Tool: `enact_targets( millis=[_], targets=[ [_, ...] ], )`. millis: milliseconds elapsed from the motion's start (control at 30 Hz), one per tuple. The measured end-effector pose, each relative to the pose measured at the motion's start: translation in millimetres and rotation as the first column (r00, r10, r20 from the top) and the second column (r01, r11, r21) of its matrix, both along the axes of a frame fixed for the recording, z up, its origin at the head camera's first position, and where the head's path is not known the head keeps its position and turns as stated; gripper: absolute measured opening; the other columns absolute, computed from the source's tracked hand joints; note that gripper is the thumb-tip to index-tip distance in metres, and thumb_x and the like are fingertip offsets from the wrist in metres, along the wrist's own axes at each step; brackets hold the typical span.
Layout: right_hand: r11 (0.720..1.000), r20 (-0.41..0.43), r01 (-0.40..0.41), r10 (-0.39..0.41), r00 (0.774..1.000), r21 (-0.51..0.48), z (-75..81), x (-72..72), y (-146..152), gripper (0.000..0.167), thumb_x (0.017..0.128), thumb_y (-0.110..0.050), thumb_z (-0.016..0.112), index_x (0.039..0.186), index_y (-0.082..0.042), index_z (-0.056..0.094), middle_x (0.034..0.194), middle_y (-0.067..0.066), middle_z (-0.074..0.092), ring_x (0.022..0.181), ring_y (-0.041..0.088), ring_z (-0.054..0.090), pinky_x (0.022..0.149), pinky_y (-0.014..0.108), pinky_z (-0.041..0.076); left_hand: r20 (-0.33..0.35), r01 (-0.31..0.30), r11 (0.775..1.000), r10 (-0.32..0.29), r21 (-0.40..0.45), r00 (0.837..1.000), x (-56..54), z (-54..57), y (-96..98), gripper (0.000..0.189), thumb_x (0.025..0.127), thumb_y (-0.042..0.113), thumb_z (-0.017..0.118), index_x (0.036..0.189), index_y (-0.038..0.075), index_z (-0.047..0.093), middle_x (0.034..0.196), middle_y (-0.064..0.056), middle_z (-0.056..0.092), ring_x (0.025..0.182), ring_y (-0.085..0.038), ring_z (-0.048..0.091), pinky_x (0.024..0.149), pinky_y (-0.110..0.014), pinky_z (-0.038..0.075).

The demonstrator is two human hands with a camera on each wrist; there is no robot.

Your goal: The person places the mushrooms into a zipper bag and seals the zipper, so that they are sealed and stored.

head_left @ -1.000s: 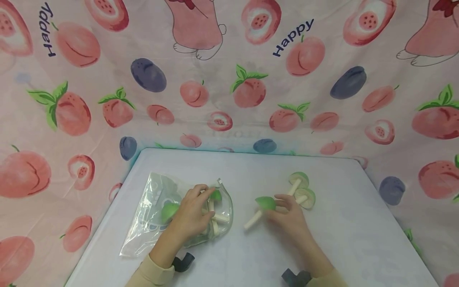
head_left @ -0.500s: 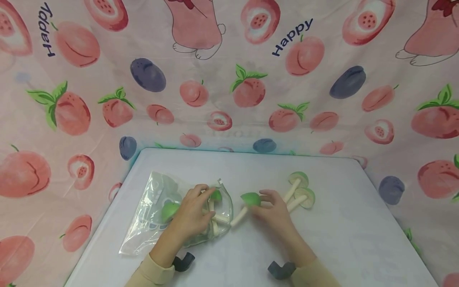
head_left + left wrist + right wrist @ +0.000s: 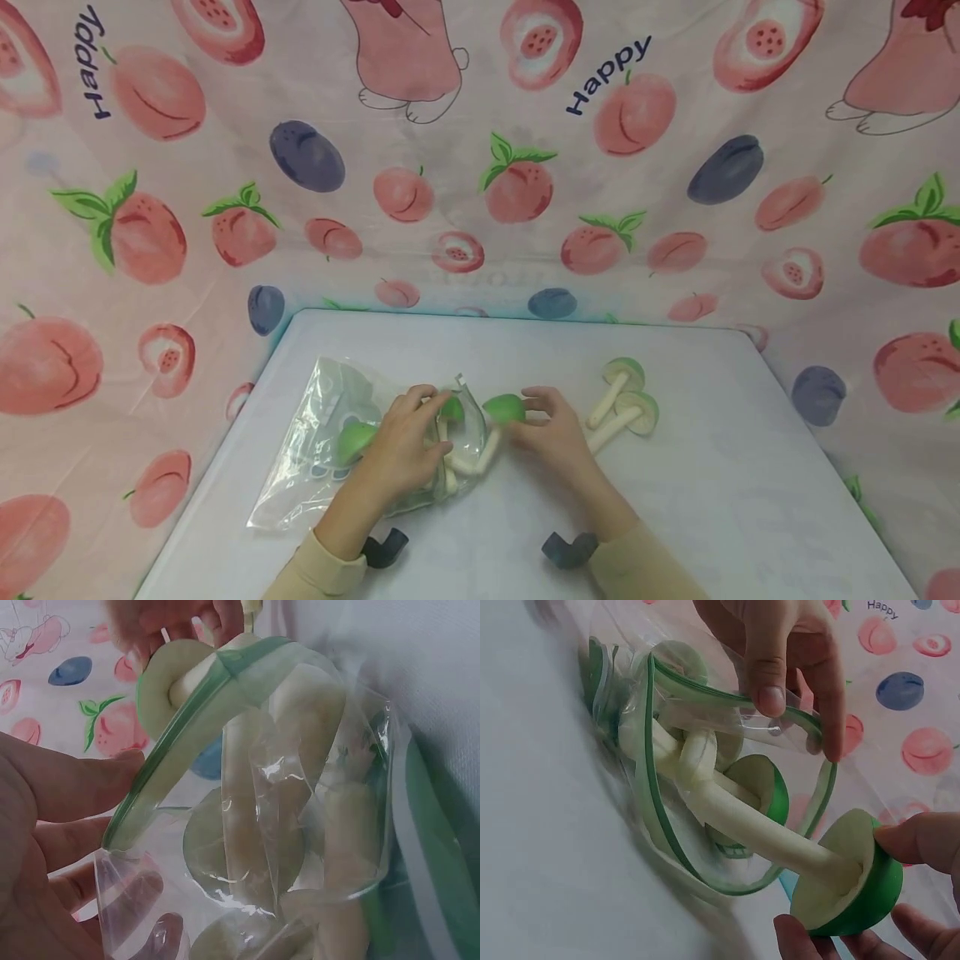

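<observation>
My left hand (image 3: 408, 442) grips the green zip edge of a clear plastic zip bag (image 3: 288, 492), holding its mouth open to the right. Inside lie several toy mushrooms with green caps and pale stems, one cap (image 3: 356, 442) showing left of the wrist. My right hand (image 3: 555, 433) holds another toy mushroom (image 3: 885, 892) by its green cap, thumb on one side and fingers on the other. That mushroom's stem (image 3: 772, 832) points through the bag's mouth, its end against the pale stems within. The left palm hides part of the bag.
Two more green-capped mushrooms, an upper one (image 3: 622, 375) and a lower one (image 3: 637, 412), lie right of the right hand on the white table (image 3: 720, 467). A fruit-printed cloth (image 3: 465, 167) hangs behind the table. Black wrist mounts (image 3: 384, 548) sit below both hands.
My right hand has carried its mushroom leftward, from open table to the bag's mouth, so the stem now enters it. The left hand and bag have stayed nearly still.
</observation>
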State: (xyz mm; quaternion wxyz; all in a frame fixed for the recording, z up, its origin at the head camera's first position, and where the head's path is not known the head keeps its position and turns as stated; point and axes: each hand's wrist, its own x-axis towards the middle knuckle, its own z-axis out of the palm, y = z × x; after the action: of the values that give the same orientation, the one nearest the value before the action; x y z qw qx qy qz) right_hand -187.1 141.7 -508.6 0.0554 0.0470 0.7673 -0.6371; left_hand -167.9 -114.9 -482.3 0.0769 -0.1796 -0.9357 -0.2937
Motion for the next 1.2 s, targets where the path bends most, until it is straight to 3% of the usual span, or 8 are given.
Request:
enact_targets(
  millis=[300,533,667,900,1000,1200],
  targets=[
    [0.998,0.003,-0.057,0.056,0.998,0.005,-6.7,-1.4,-15.5,0.069,0.082,-0.017,0.090,0.143,-0.007,0.059,0.135,0.020,0.069,0.113,0.031,0.075,0.088,0.037,0.064,0.007,0.006,1.000,-0.006,-0.006,1.000,-0.2,-2.5,1.5,0.075,0.083,0.015,0.092,0.151,0.012,0.061,0.146,-0.006,0.058,0.129,-0.031,0.060,0.107,-0.049,0.055],
    [0.989,0.056,-0.087,0.094,0.994,-0.119,-12.7,-0.7,-24.8,0.071,0.085,-0.013,0.085,0.148,-0.005,0.054,0.143,0.024,0.061,0.113,0.030,0.074,0.093,0.045,0.065,0.016,0.009,1.000,-0.009,-0.009,1.000,-0.1,-3.4,1.7,0.075,0.083,0.014,0.092,0.151,0.012,0.061,0.148,-0.008,0.058,0.131,-0.033,0.059,0.107,-0.049,0.055],
    [0.972,0.090,-0.056,0.079,0.993,-0.230,-15.8,0.3,-29.8,0.073,0.087,-0.008,0.080,0.152,-0.002,0.049,0.145,0.028,0.055,0.113,0.032,0.072,0.095,0.050,0.065,0.007,0.007,1.000,-0.007,-0.019,1.000,-0.3,-4.1,1.4,0.075,0.083,0.014,0.093,0.151,0.011,0.061,0.147,-0.008,0.059,0.130,-0.033,0.060,0.106,-0.048,0.056],
    [0.907,0.174,0.052,0.023,0.985,-0.419,-22.6,1.0,-38.6,0.063,0.091,-0.003,0.076,0.147,0.003,0.049,0.135,0.023,0.052,0.107,0.027,0.068,0.094,0.050,0.065,-0.002,0.008,1.000,-0.008,-0.022,1.000,0.1,-2.6,1.3,0.076,0.082,0.013,0.093,0.151,0.010,0.061,0.148,-0.008,0.058,0.130,-0.033,0.060,0.106,-0.049,0.056],
    [0.900,0.175,0.066,0.012,0.985,-0.431,-23.8,2.5,-42.8,0.054,0.095,-0.006,0.072,0.144,0.003,0.051,0.137,0.023,0.054,0.110,0.026,0.070,0.094,0.050,0.065,0.001,0.009,1.000,-0.009,-0.015,1.000,0.1,-2.2,1.3,0.076,0.082,0.012,0.093,0.151,0.010,0.061,0.148,-0.008,0.058,0.130,-0.034,0.060,0.106,-0.050,0.056],
    [0.904,0.156,0.079,-0.014,0.988,-0.420,-21.2,6.4,-51.7,0.045,0.103,-0.011,0.064,0.143,0.005,0.053,0.148,0.031,0.053,0.128,0.041,0.068,0.096,0.052,0.064,0.019,0.007,1.000,-0.007,-0.006,1.000,-0.6,-2.4,1.3,0.076,0.083,0.011,0.092,0.151,0.010,0.061,0.149,-0.008,0.057,0.132,-0.033,0.060,0.107,-0.050,0.056]
  ],
)
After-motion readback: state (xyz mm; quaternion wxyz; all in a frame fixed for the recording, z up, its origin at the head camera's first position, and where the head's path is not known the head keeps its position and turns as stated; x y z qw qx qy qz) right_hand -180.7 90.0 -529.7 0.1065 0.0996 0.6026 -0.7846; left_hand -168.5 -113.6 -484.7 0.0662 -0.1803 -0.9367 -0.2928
